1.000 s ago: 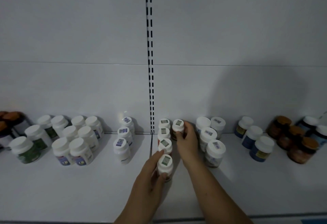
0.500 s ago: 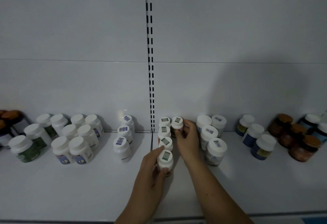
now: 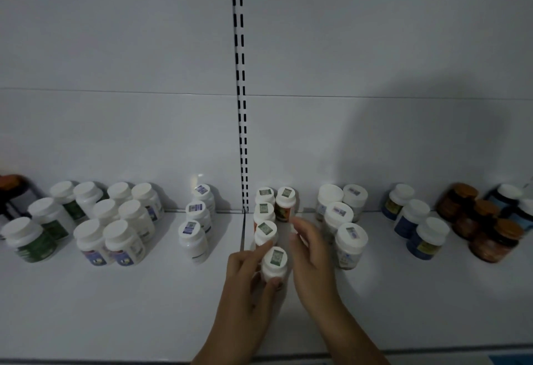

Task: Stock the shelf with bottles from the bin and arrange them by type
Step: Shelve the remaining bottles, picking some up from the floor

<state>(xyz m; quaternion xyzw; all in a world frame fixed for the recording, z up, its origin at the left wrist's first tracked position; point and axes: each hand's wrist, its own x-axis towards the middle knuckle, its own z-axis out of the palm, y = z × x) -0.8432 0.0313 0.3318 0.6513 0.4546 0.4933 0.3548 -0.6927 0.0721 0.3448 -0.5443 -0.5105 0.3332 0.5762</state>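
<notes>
Now the right hand (image 3: 307, 245) has let go of the rear bottle (image 3: 285, 201), fingers loose; the left hand (image 3: 245, 276) still grips the front bottle (image 3: 275, 258).

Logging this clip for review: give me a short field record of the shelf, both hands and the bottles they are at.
shelf: white, bottles grouped by type
left hand: grips the front bottle of a green-sticker column
right hand: relaxed, holds nothing, near the back bottle beside that column; contact unclear
far right: brown jars
</notes>
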